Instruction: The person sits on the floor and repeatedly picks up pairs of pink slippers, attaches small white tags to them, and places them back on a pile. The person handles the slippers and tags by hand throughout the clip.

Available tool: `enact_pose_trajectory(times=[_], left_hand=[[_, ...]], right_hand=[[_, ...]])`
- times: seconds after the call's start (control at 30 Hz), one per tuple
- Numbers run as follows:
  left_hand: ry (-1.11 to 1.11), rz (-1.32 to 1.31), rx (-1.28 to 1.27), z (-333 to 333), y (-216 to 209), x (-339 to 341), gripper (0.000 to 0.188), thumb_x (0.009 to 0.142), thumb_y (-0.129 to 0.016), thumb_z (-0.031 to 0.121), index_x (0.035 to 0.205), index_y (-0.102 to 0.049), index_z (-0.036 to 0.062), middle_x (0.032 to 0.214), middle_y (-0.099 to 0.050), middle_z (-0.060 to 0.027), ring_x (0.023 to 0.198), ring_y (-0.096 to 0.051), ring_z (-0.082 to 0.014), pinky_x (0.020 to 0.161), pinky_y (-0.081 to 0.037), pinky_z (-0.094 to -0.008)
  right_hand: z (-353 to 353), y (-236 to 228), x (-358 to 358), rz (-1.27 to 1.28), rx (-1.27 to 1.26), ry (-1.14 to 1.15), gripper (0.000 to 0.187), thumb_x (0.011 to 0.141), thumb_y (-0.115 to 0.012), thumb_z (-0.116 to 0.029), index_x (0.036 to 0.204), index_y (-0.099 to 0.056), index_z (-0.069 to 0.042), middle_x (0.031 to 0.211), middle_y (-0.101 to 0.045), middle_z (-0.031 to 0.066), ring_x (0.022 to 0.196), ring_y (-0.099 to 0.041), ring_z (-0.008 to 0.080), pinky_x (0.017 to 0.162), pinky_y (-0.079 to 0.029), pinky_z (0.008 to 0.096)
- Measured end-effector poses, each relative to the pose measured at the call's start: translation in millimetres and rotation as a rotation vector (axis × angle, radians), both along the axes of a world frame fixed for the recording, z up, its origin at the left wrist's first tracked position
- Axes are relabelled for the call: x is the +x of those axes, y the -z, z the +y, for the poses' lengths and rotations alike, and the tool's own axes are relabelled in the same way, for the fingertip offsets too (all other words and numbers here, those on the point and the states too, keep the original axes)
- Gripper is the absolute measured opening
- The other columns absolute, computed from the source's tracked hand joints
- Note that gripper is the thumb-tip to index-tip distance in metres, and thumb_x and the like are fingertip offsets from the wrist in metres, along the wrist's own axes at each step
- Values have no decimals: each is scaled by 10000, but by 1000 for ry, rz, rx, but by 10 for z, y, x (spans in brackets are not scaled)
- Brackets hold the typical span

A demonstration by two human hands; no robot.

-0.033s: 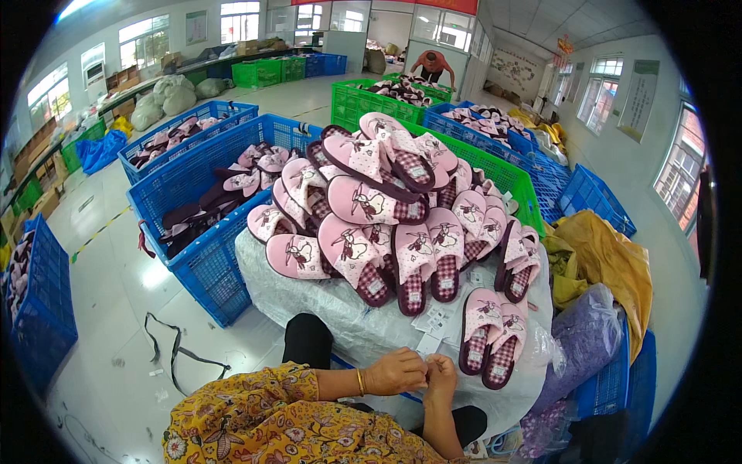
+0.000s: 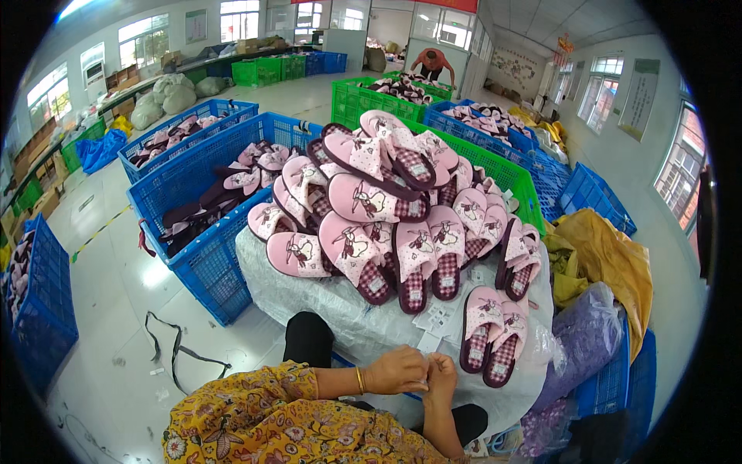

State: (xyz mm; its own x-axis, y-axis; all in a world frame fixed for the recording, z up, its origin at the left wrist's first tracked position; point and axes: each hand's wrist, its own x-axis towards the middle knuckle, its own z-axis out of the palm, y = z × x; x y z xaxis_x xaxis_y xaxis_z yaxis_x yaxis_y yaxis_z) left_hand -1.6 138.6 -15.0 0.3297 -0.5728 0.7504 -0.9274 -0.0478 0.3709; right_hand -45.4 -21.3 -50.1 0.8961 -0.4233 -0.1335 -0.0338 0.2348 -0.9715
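Note:
My left hand (image 2: 396,370), with a gold bangle at the wrist, and my right hand (image 2: 440,375) meet in front of me, fingertips pinched close together. Whatever lies between the fingers is too small to make out. Just beyond them, white paper tags (image 2: 431,340) lie on the plastic-covered table (image 2: 325,313). To the right of my hands sits a pair of slippers (image 2: 492,336), pink with a cartoon print and dark checked insoles. A big heap of similar slippers (image 2: 371,205) rises across the far part of the table.
Blue crates (image 2: 209,278) of slippers stand to the left, and a green crate (image 2: 506,174) is behind the heap. At right are a yellow sack (image 2: 610,247) and a purple bag (image 2: 583,340). A black strap (image 2: 178,348) lies on the floor. Another person (image 2: 433,63) bends over crates far back.

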Motion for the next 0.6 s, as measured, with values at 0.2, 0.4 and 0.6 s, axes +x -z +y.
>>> enact_pose_trajectory(times=[0.2,0.4,0.6], left_hand=[[-315,763,-110,161,62,96,313,833,-750,246,1034,-614,49,946,-620,-91,911,-596,-207,816,-486,-306],[194,1453,-106,53,113,-69,133,942,-630,142,1037,-635,50,921,-635,26,831,-554,-36,745,-438,-196],[215,1619,-317,-21,27,-108,95,928,-647,111,997,-632,48,905,-645,12,801,-574,-47,743,-466,-212]], right_hand=[[73,-194,-231,22,-430,68,115,885,-661,-88,960,-639,-3,909,-634,31,844,-573,110,754,-473,274],[186,-362,-379,-140,-370,75,137,910,-669,-100,1004,-642,-5,881,-661,11,782,-568,49,702,-474,222],[212,-411,-429,-135,-221,-5,119,915,-660,-78,999,-636,3,857,-651,12,747,-555,23,649,-457,190]])
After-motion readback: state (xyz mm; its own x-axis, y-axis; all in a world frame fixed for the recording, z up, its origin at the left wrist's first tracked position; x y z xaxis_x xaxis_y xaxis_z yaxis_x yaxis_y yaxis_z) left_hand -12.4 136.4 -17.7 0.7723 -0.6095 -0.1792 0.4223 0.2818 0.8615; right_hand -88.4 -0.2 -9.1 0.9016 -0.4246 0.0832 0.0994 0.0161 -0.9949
